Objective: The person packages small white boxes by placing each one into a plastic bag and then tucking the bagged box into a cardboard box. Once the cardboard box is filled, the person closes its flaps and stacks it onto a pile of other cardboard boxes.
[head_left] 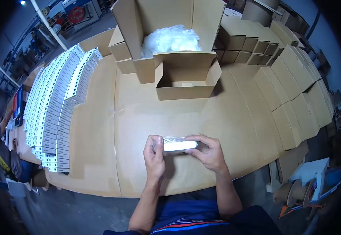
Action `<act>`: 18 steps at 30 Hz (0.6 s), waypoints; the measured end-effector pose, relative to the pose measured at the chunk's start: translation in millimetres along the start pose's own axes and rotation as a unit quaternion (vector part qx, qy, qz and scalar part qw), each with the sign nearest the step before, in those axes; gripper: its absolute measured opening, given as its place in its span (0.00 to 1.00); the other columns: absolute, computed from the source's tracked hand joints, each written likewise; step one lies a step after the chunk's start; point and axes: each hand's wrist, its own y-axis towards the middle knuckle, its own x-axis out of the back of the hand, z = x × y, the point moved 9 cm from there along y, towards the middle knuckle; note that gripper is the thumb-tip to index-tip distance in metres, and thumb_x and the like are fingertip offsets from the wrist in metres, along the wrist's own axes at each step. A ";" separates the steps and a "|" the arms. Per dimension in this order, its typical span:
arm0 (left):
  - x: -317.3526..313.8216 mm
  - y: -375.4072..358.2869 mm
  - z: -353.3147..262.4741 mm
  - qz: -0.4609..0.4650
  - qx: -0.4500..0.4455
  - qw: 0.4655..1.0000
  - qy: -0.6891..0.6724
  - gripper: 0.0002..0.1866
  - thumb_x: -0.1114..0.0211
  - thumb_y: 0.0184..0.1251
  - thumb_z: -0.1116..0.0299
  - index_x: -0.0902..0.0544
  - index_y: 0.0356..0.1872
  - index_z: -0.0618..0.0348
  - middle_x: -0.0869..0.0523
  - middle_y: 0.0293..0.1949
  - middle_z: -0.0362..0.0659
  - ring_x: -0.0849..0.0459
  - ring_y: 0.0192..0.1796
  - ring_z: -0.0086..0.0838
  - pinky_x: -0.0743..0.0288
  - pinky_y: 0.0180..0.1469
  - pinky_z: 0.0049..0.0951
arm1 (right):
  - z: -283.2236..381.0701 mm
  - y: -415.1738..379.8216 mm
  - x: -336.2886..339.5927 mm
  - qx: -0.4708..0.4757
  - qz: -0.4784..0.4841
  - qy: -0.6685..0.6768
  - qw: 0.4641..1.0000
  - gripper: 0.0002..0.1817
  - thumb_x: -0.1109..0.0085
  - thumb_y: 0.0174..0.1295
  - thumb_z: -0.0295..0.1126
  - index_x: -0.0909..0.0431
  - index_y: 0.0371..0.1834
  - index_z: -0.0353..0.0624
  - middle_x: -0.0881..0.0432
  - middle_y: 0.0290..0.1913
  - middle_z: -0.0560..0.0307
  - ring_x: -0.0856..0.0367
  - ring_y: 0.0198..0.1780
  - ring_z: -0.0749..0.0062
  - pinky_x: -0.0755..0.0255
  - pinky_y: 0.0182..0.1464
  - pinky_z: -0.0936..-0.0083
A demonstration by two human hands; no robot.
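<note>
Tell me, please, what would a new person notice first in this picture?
First, the two hands, left hand and right hand, holding a small white packet low at the table's centre. Behind stands a big open carton with clear bags; rows of white boxes fill the left.

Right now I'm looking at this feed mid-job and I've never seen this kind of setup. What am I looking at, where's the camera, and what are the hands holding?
There is no machine here: a person works with bare hands, and the one camera sits on their head, looking forward and down. The left hand and right hand together hold a small white item in clear plastic wrap above a cardboard-covered table. Ahead stands a small open carton, and behind it a large open box with clear plastic bags inside. Rows of white boxes lie on the left, closed brown cartons on the right. Another person is at the far left edge.
</note>
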 end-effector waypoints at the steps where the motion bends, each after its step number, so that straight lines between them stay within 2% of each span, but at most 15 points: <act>1: 2.5 0.5 2.9 0.009 0.008 1.000 0.020 0.15 0.47 0.88 0.62 0.24 0.38 0.59 0.21 0.32 0.34 0.28 0.34 0.13 0.31 0.37 0.20 | 0.1 1.3 -0.1 0.013 0.016 -0.032 0.999 0.18 0.22 0.56 0.23 0.11 0.51 0.39 0.09 0.51 0.46 0.11 0.55 0.58 0.19 0.60 0.68; 4: 1.6 -0.5 3.5 0.028 0.035 0.999 0.007 0.15 0.48 0.89 0.60 0.25 0.39 0.59 0.18 0.33 0.37 0.25 0.36 0.14 0.29 0.39 0.20 | 0.6 2.0 1.1 0.015 0.021 -0.061 0.998 0.18 0.22 0.56 0.24 0.12 0.51 0.38 0.09 0.52 0.47 0.12 0.58 0.57 0.21 0.63 0.66; 7: -1.3 0.9 3.3 0.041 0.057 0.997 -0.038 0.15 0.50 0.89 0.60 0.27 0.41 0.59 0.13 0.36 0.42 0.21 0.37 0.16 0.26 0.40 0.21 | -1.3 2.7 3.2 -0.019 0.022 -0.041 0.999 0.16 0.25 0.55 0.17 0.14 0.48 0.32 0.10 0.53 0.45 0.13 0.61 0.57 0.20 0.63 0.66; 10: 4.8 5.2 6.8 0.062 0.046 0.996 -0.054 0.12 0.48 0.88 0.61 0.26 0.47 0.60 0.11 0.43 0.49 0.17 0.45 0.22 0.22 0.48 0.25 | 2.9 3.6 4.9 0.040 0.027 -0.041 0.998 0.15 0.25 0.56 0.17 0.15 0.46 0.32 0.10 0.53 0.46 0.16 0.64 0.54 0.22 0.65 0.62; 11: 12.4 5.9 -5.8 0.012 -0.033 0.999 0.005 0.11 0.44 0.85 0.62 0.25 0.49 0.60 0.11 0.45 0.50 0.17 0.48 0.25 0.22 0.51 0.28 | 1.4 4.5 8.4 0.045 0.016 -0.052 0.997 0.15 0.24 0.56 0.20 0.14 0.47 0.35 0.09 0.53 0.48 0.16 0.65 0.53 0.23 0.66 0.61; 13: 12.3 -2.9 -46.6 -0.086 -0.190 0.971 0.119 0.10 0.36 0.80 0.66 0.24 0.52 0.61 0.12 0.49 0.52 0.17 0.55 0.31 0.22 0.58 0.35 | -0.1 7.3 16.1 0.056 -0.007 -0.075 0.996 0.15 0.22 0.56 0.25 0.12 0.47 0.41 0.09 0.54 0.51 0.16 0.65 0.51 0.25 0.68 0.57; 14: 2.1 -7.3 -62.0 -0.043 -0.267 0.942 0.200 0.12 0.35 0.78 0.67 0.24 0.54 0.61 0.12 0.50 0.52 0.17 0.56 0.34 0.23 0.61 0.39 | 4.5 9.0 17.8 0.074 -0.012 -0.110 0.991 0.15 0.22 0.56 0.26 0.12 0.47 0.41 0.09 0.54 0.52 0.17 0.66 0.50 0.26 0.69 0.56; 16: -17.5 -24.8 -84.4 0.045 -0.405 0.842 0.354 0.17 0.32 0.75 0.69 0.25 0.58 0.61 0.12 0.51 0.52 0.18 0.59 0.41 0.25 0.65 0.45 | 16.0 10.3 19.1 0.104 -0.019 -0.178 0.978 0.15 0.22 0.57 0.26 0.12 0.47 0.42 0.09 0.56 0.53 0.20 0.69 0.48 0.28 0.71 0.55; 17: -32.9 -27.1 -83.4 0.106 -0.411 0.801 0.423 0.26 0.23 0.65 0.69 0.24 0.61 0.57 0.13 0.57 0.50 0.18 0.61 0.45 0.27 0.68 0.49 | 19.7 9.2 15.8 0.113 -0.005 -0.191 0.975 0.15 0.22 0.57 0.26 0.12 0.48 0.42 0.11 0.58 0.51 0.22 0.71 0.47 0.29 0.72 0.54; 18: -41.1 -25.1 -75.7 0.164 -0.397 0.787 0.443 0.30 0.22 0.65 0.67 0.25 0.65 0.54 0.14 0.60 0.49 0.19 0.64 0.47 0.29 0.71 0.50 | 24.2 9.9 12.4 0.124 0.009 -0.204 0.971 0.15 0.22 0.57 0.25 0.12 0.48 0.42 0.12 0.60 0.50 0.24 0.73 0.46 0.30 0.73 0.53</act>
